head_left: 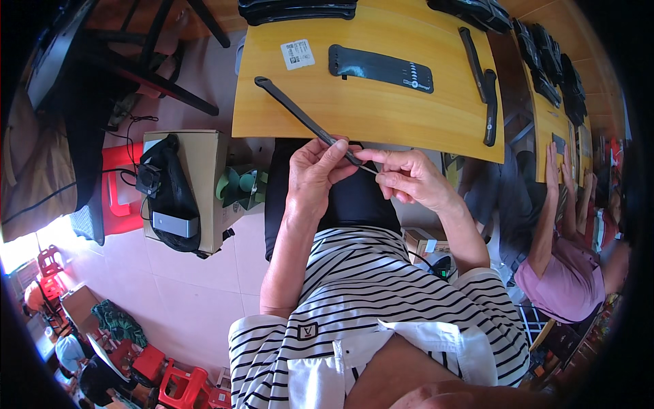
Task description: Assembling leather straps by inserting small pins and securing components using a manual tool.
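Observation:
My left hand (315,170) is closed around the lower part of a long, narrow black strap (293,107). The strap's rounded far end, which has a small hole, reaches up over the table's near edge. Close by on the right, my right hand (414,178) is closed, its thumb and fingers pinching a thin, light rod-like piece (368,169) at the strap's near end. Its index finger stretches toward the strap, close to the left fingertips. What the thin piece is, and whether it is joined to the strap, I cannot tell. Both hands are above my lap.
On the yellow wooden table (272,123) lie a wide black strip (380,67), a white label (298,54) and two more narrow straps (490,109). Black stacks (297,11) line its far edge. At left stands a cardboard box (216,163); at right sits a co-worker (562,279).

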`<move>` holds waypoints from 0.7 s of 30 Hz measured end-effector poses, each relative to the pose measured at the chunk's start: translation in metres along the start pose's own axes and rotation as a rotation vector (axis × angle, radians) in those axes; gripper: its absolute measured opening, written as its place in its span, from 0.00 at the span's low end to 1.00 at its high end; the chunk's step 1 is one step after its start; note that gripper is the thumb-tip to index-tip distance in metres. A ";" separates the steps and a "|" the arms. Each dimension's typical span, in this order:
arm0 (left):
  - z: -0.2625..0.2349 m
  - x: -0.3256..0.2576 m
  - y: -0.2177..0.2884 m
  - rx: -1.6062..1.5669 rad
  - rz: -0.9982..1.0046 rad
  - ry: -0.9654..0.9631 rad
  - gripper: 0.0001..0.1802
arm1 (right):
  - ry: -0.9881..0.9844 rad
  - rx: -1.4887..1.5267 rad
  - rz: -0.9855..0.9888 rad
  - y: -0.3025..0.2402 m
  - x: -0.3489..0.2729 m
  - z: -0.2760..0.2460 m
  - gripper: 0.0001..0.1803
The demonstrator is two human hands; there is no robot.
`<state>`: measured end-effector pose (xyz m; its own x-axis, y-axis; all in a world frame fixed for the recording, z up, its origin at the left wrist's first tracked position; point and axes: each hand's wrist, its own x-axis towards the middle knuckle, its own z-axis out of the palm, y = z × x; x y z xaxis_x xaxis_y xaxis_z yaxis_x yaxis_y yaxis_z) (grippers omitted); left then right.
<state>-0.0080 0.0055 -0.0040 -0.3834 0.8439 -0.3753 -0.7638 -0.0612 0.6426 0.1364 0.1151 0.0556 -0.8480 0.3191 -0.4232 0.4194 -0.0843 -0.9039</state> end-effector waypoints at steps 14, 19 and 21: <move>-0.003 0.002 -0.001 -0.003 -0.001 -0.046 0.11 | -0.066 0.144 0.024 0.007 0.003 -0.007 0.21; -0.003 0.002 -0.003 0.008 0.011 -0.028 0.11 | -0.005 -0.024 0.006 0.001 0.002 -0.001 0.22; -0.002 0.001 -0.003 0.011 0.018 -0.017 0.11 | 0.031 -0.079 0.005 -0.004 0.000 0.004 0.22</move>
<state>-0.0073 0.0055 -0.0083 -0.3879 0.8515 -0.3528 -0.7509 -0.0700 0.6566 0.1330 0.1121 0.0589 -0.8359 0.3483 -0.4242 0.4488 -0.0112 -0.8936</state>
